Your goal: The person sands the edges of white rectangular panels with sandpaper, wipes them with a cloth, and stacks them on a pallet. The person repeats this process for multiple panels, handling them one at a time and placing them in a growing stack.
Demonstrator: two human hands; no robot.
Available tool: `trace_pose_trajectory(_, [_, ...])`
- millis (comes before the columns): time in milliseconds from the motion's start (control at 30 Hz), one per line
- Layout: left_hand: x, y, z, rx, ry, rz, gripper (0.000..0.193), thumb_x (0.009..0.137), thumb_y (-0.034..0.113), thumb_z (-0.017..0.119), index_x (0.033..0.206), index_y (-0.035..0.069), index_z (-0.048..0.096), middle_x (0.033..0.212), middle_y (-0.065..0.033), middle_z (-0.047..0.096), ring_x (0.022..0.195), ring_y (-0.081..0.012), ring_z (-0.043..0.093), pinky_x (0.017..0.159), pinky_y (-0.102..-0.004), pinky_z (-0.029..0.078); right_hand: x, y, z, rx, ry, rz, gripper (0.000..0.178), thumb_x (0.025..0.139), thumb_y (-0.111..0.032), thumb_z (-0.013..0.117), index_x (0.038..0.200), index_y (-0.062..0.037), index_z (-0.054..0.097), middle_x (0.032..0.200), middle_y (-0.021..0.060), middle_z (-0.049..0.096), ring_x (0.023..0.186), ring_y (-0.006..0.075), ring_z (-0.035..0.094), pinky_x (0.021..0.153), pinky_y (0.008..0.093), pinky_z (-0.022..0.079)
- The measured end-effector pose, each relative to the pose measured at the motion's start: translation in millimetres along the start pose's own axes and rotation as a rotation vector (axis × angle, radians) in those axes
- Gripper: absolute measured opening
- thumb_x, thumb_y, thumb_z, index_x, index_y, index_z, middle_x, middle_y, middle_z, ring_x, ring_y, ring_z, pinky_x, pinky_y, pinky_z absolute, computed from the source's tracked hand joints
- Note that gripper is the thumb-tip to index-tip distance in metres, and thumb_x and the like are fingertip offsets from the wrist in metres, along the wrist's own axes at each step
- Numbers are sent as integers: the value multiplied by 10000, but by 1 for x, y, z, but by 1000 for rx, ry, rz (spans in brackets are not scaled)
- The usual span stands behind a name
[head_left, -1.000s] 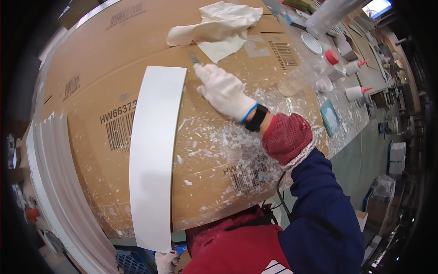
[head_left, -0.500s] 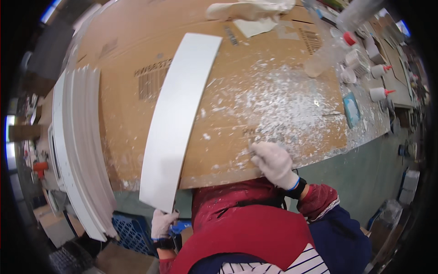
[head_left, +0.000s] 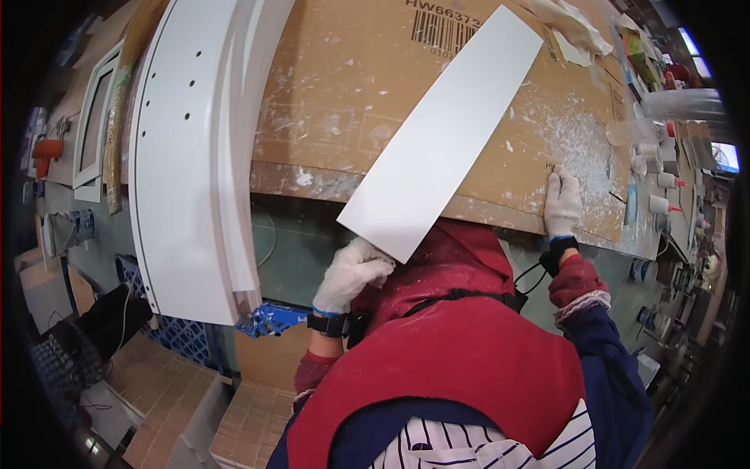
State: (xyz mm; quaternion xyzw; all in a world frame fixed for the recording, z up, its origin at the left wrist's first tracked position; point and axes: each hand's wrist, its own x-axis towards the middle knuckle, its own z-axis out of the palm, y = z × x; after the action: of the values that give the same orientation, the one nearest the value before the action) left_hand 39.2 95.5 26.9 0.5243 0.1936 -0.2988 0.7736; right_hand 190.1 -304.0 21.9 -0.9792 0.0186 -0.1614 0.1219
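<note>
A long, flat white board (head_left: 449, 129) lies slantwise on the cardboard-covered table, its near end sticking out past the front edge. My left hand (head_left: 351, 275), in a white knitted glove, is closed at that near end with its fingers curled by the corner; the board partly hides the grip. Farther right, my right hand (head_left: 562, 203), gloved the same way, rests on the cardboard (head_left: 516, 184) near the front edge. Its fingers are stretched forward and hold nothing. White flakes (head_left: 574, 144) are scattered on the cardboard beyond it.
Several long white panels (head_left: 176, 180) stand stacked at the left, the outer one with small dark holes. White bottles with red tips (head_left: 660, 205) and a clear container (head_left: 629, 133) line the right side. A pale cloth (head_left: 574, 31) lies at the back. Blue crates (head_left: 176, 336) sit below.
My view has swung left, so the stacked panels look nearer. The board appears farther right and more slanted, with my left hand still at its near end. My right hand's fingers have straightened.
</note>
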Motion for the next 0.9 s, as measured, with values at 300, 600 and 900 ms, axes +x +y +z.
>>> trace_pose_trajectory(300, [-82, -45, -80, 144, 171, -259, 413, 813, 62, 630, 1200, -20, 511, 777, -25, 567, 596, -81, 518, 527, -231, 430, 2, 0, 9, -110, 24, 73, 307, 915, -335, 535, 1088, -97, 623, 1069, 174, 622, 1010, 350, 584, 878, 418, 457])
trace_pose_trajectory(600, [-63, -76, -89, 143, 98, -420, 321, 811, 52, 637, 1116, 16, 545, 782, -4, 567, 554, -69, 509, 499, -220, 437, 2, 11, 21, -82, 162, -25, 303, 900, -380, 525, 1066, -146, 624, 1024, 123, 639, 980, 324, 594, 831, 426, 472])
trace_pose_trajectory(900, [-23, -161, -92, 289, 10, -617, 168, 869, 49, 594, 1030, 35, 548, 816, -52, 581, 591, -134, 562, 506, -236, 460, -8, -4, -2, 13, 151, -76, 275, 843, -234, 569, 1068, -88, 632, 1094, 218, 592, 1004, 359, 553, 906, 453, 421])
